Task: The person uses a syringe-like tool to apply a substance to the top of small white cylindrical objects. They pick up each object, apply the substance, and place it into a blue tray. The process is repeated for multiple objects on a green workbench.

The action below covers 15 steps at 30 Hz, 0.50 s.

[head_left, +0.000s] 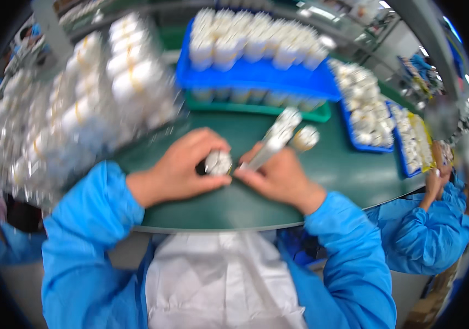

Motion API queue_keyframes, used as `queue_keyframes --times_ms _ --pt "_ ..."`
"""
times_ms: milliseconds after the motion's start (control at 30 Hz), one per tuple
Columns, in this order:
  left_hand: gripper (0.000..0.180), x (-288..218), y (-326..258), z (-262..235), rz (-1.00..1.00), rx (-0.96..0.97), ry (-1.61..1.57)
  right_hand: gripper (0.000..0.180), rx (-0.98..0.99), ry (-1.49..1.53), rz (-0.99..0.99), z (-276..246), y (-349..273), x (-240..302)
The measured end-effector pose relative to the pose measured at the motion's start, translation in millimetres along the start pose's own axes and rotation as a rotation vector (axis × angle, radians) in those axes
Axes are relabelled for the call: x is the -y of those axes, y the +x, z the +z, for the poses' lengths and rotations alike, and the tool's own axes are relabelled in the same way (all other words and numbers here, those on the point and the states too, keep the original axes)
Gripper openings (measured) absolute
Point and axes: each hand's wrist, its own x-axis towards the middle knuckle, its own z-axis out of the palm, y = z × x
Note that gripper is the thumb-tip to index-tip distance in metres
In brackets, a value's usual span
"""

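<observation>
Over the green table, my left hand (pixel 190 162) curls its thumb and fingers around a small round white part (pixel 218 163) with a dark side. Close to its right, my right hand (pixel 281 175) pinches a long, pale, shiny stick-shaped piece (pixel 271 143), which slants away up and to the right. Blur hides what exactly this piece is. Just beyond the right hand, another short round part (pixel 306 137) with a whitish top and a yellowish side stands on the table.
At the back, a blue tray (pixel 262 82) with rows of white cylinders rests above a green tray (pixel 256 107). Bagged white cylinders (pixel 80 104) crowd the left. Right of the trays are blue bins (pixel 374 147) of white parts. A co-worker's blue sleeve (pixel 429 236) shows at right.
</observation>
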Motion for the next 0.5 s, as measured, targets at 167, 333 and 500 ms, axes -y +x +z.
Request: queue_keyframes --times_ms 167,333,500 --pt "0.053 0 -17 -16 -0.010 -0.007 0.036 0.011 -0.147 0.286 0.026 -7 17 25" --pt "0.056 -2 -21 -13 -0.157 -0.042 0.008 0.008 -0.234 0.371 -0.022 -9 49 45" --pt "0.058 -3 -20 -5 -0.242 -0.093 -0.009 0.008 -0.239 0.364 0.038 4 49 34"
